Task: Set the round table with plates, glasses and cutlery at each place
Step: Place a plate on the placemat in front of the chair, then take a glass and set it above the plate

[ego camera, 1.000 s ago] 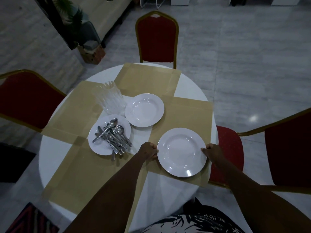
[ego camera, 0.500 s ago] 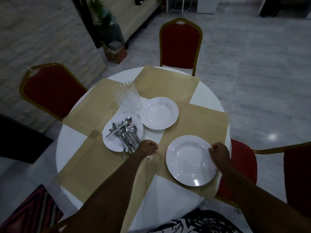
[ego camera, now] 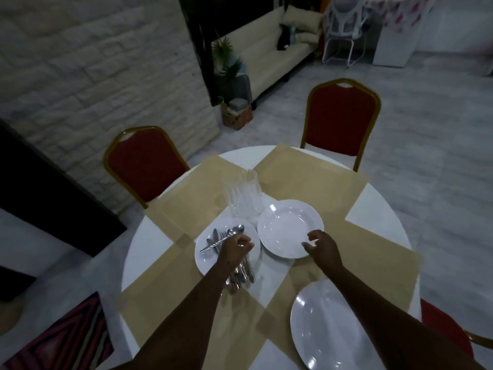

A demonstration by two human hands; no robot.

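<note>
A round white table (ego camera: 374, 207) carries several tan placemats (ego camera: 306, 168). One white plate (ego camera: 329, 331) lies on the near right mat. Another white plate (ego camera: 286, 225) sits in the middle, and my right hand (ego camera: 323, 249) hovers at its near rim with fingers apart. Left of it, a third plate (ego camera: 209, 264) holds a pile of cutlery (ego camera: 235, 231). My left hand (ego camera: 237, 249) is curled into a fist just over that pile; whether it touches any piece is hidden. Clear glasses (ego camera: 242, 200) stand clustered behind the plates.
Red chairs with gold frames stand at the far left (ego camera: 145, 166) and far side (ego camera: 342, 124); a red seat (ego camera: 448, 325) shows at the right. A patterned rug (ego camera: 66, 340) lies at lower left. A cream sofa (ego camera: 269, 57) and plant are farther back.
Both hands let go of the plate now lying on the near right mat and moved forward: the left over the cutlery plate, the right to the centre plate. My view tilted up.
</note>
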